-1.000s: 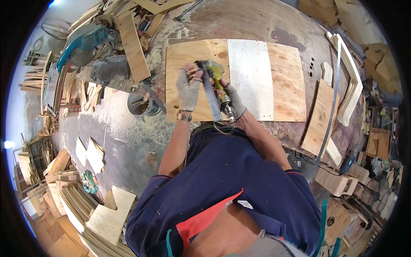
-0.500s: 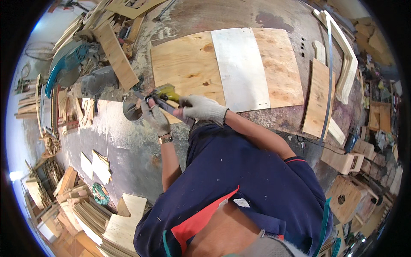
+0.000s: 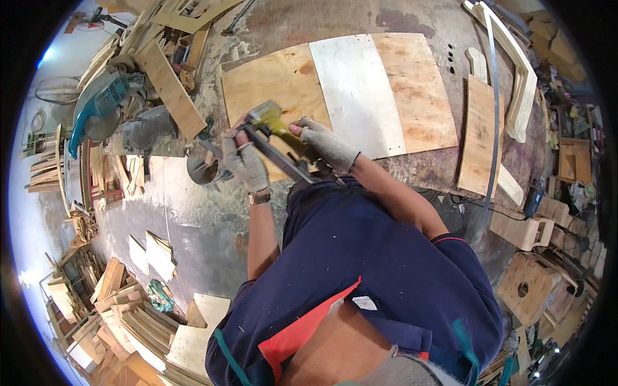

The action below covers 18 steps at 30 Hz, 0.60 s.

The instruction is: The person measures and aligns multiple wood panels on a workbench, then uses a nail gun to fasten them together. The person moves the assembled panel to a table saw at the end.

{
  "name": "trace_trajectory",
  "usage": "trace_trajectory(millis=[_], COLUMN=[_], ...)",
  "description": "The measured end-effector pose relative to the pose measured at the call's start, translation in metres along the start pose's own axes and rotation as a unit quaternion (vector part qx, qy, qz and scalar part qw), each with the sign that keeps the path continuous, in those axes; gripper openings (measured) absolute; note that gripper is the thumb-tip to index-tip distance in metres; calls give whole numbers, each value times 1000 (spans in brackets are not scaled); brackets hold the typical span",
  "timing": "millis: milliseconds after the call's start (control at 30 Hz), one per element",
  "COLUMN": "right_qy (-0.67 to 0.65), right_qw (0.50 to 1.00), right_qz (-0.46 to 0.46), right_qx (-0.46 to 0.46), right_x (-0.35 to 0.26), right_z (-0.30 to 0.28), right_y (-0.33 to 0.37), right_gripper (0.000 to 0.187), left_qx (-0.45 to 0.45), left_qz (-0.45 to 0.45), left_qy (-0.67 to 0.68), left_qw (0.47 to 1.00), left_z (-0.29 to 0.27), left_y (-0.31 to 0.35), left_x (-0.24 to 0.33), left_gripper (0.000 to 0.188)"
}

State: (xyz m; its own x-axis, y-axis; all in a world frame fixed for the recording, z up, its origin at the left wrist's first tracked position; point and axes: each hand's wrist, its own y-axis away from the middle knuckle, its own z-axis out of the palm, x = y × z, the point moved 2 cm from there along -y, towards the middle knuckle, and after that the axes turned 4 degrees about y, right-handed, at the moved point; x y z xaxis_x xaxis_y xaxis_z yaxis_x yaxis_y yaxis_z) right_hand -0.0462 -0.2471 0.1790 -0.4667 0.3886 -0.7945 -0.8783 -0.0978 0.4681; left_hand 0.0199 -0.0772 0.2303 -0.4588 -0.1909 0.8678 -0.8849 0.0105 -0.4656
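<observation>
A yellow-green nail gun (image 3: 270, 118) with a long grey magazine (image 3: 283, 158) is held slantwise in front of my waist, its head pointing up and left. My left hand (image 3: 247, 166), in a pale glove with bare fingertips, is closed around the front end of the magazine. My right hand (image 3: 329, 147), gloved the same way, has curled fingers against the side of the yellow handle; some of its fingers are hidden. Behind the tool lies a plywood panel (image 3: 277, 83) on the worktable (image 3: 309, 19), beside a white sheet (image 3: 357, 90) and another plywood panel (image 3: 418, 96).
A blue-green power saw (image 3: 103, 103) and a leaning board (image 3: 168, 90) stand at the left. On the right lie a plywood strip (image 3: 479, 135), a metal straightedge (image 3: 494, 109) and pale curved wooden parts (image 3: 520, 96). Scrap wood (image 3: 122, 315) is piled at the lower left.
The nail gun has moved slightly right and turned, showing more of its head and magazine. My right hand has shifted right, off the magazine to the handle; my left has risen slightly along the tool.
</observation>
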Motion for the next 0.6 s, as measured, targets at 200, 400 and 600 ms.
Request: trace_trajectory(millis=[200, 400, 600], right_qy=[220, 421, 412], right_qw=[962, 787, 755], right_qz=[-21, -69, -7], right_qx=[160, 446, 509], right_x=[-21, 26, 64], right_z=[-67, -234, -314], right_y=[30, 52, 112], right_gripper=[32, 38, 39], left_qx=[-82, -383, -418], left_qz=[-173, -52, 44], left_qy=[261, -287, -416], left_qw=[946, 877, 806], left_z=[69, 113, 142], left_y=[21, 55, 94], left_x=[-80, -162, -166], left_gripper=[55, 84, 99])
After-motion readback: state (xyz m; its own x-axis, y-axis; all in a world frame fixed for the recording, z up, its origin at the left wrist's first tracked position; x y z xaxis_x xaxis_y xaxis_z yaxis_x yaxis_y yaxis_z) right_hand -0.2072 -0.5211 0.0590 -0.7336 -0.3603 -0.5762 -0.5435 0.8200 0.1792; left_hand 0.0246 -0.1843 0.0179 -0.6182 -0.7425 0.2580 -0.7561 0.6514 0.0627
